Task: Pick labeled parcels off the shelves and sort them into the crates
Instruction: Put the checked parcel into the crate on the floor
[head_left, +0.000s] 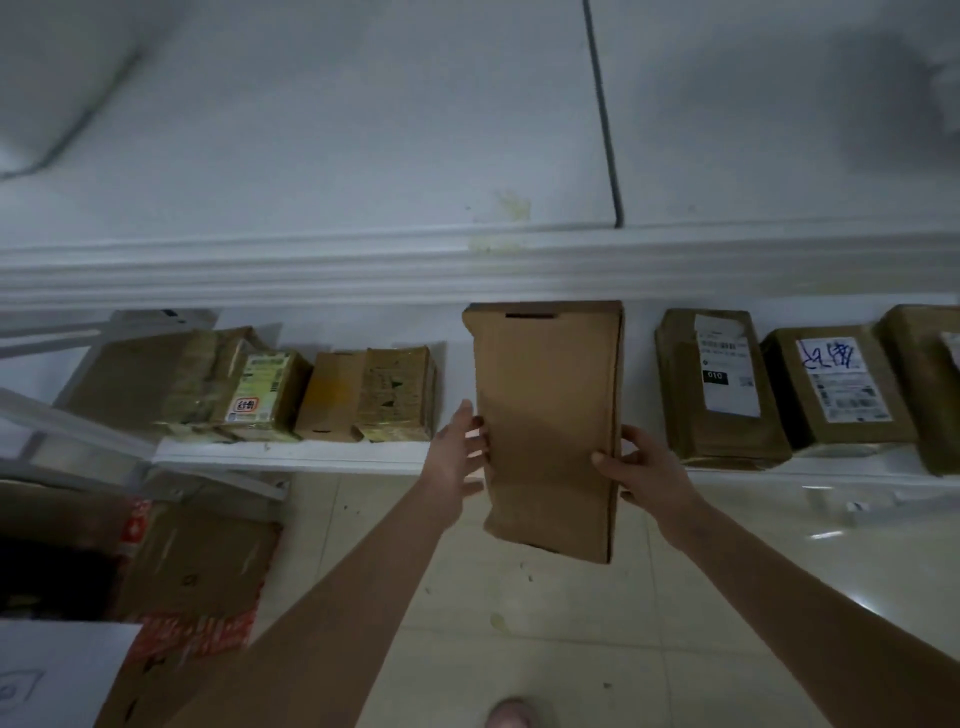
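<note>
Holds a tall, plain brown cardboard box (549, 415) upright in the air, clamped between both hands just in front of the white shelf (291, 457) and above the pale tiled floor (597, 623). Presses the left hand (460, 452) against the box's left edge, fingers nearly straight and slightly spread. Grips the right edge with the right hand (647, 475), thumb laid across the front face, remaining fingers curled behind. Reaches forward with both bare forearms, wrists about level. Stands flanked by labelled brown parcels (722, 384) resting on the shelf.
</note>
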